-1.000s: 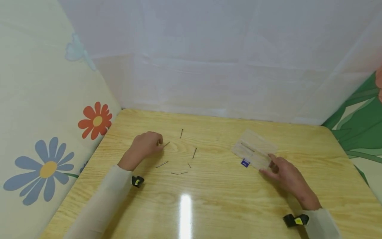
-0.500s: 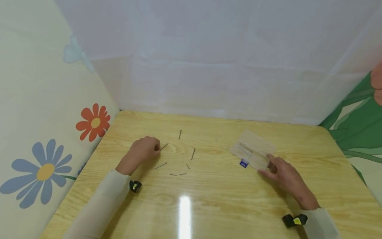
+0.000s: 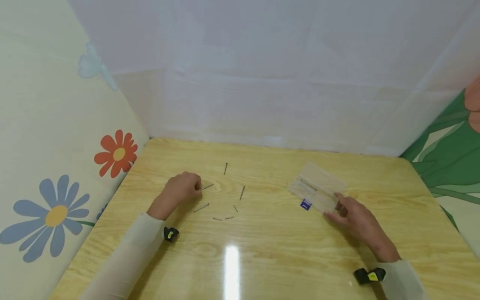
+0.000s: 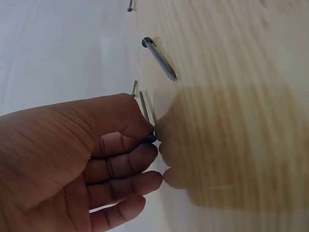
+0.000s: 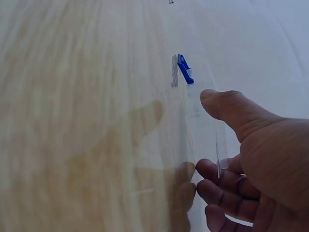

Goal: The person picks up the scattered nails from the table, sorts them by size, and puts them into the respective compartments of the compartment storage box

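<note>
Nail turned flatter in the left hand

Over the last second the left hand has shifted slightly left and nearer, and the held nail now lies at a shallower slant with more shank showing. That looks more like adjusting the nail's lie than carrying it off. Thumb and index finger are together on its head end, the shank pointing right and slightly far; whether its tip touches the table I cannot tell.

At the right, the right hand stays on the near right end of the clear box, thumb and fingers parted around it. The box lies open, its blue clip on the near left side and one nail within its outline.

Six loose nails lie near and to the right of the left hand.
</note>
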Tool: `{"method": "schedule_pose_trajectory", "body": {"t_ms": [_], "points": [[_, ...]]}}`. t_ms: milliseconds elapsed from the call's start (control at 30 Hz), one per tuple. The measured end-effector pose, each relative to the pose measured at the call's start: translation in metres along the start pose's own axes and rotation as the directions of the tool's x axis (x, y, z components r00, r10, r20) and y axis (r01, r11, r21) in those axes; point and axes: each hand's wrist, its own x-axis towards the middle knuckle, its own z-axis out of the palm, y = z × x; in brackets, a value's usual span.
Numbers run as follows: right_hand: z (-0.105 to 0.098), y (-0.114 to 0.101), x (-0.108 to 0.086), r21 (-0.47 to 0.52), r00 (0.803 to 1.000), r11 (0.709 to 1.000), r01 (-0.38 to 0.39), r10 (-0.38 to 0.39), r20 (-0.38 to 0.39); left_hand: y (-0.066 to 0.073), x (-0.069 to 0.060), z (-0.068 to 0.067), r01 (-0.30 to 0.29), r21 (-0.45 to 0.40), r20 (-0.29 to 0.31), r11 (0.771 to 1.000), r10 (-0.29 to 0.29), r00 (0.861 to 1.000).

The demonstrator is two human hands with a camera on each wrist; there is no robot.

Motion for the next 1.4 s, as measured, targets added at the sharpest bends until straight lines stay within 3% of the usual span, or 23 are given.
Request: {"method": "schedule_pose_trajectory", "body": {"t_ms": [300,567,800,1167,1400], "points": [[0.000,-0.001,-0.002,-0.009,1.000,1.000,0.009,-0.009,-0.006,0.006,0.001,-0.001,-0.015,0.026,-0.019,1.000,0.016,1.000],[-0.001,0.000,-0.002,-0.010,1.000,1.000,0.015,-0.015,-0.008,0.022,0.007,-0.005,-0.082,-0.006,-0.035,0.997,0.081,0.996],[-0.001,0.001,-0.003,0.000,1.000,1.000,0.009,-0.009,-0.004,0.040,0.015,-0.003,-0.165,-0.024,-0.057,0.986,0.163,0.985],[0.001,0.001,-0.002,0.015,1.000,1.000,0.004,-0.004,-0.002,0.074,0.046,0.007,-0.274,0.101,-0.063,0.956,0.281,0.958],[0.002,0.001,-0.001,0.014,1.000,1.000,0.009,-0.008,-0.011,0.101,0.065,0.016,-0.364,0.137,-0.062,0.921,0.375,0.925]]}}
